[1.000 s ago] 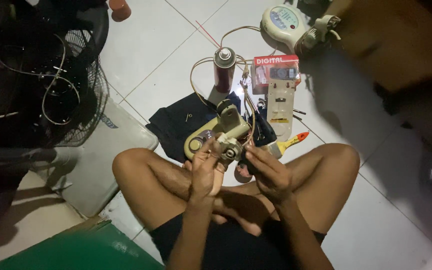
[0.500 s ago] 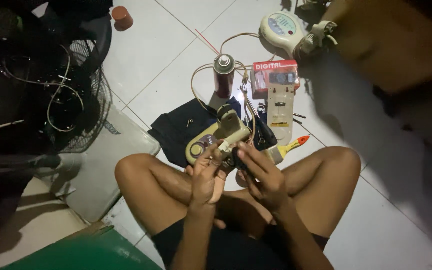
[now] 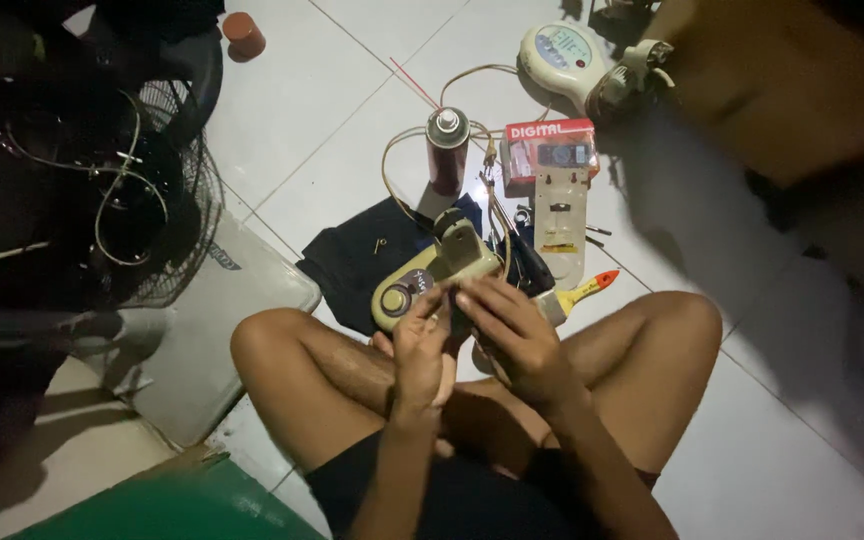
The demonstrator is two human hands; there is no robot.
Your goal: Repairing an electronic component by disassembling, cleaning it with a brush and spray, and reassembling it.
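Note:
I sit cross-legged on a tiled floor. My left hand (image 3: 420,345) and my right hand (image 3: 512,335) meet over a small dark part held between their fingers; the part itself is mostly hidden. Just beyond the fingers lies a cream fan control housing (image 3: 432,272) with a round knob, resting on a black cloth (image 3: 352,262). Thin wires (image 3: 497,215) run from the housing toward the far side. A yellow-handled screwdriver (image 3: 587,292) with an orange tip lies by my right knee.
A dark spray can (image 3: 446,150) stands beyond the cloth, next to a red-and-clear box (image 3: 550,152) and a white plastic panel (image 3: 558,225). A round fan base (image 3: 564,52) lies farther back. A wire fan guard (image 3: 142,210) stands at left, a green box (image 3: 182,505) at bottom left.
The view has shifted slightly. My two hands have closed in together over the small part, the right fingers now lying across the left fingertips near the housing.

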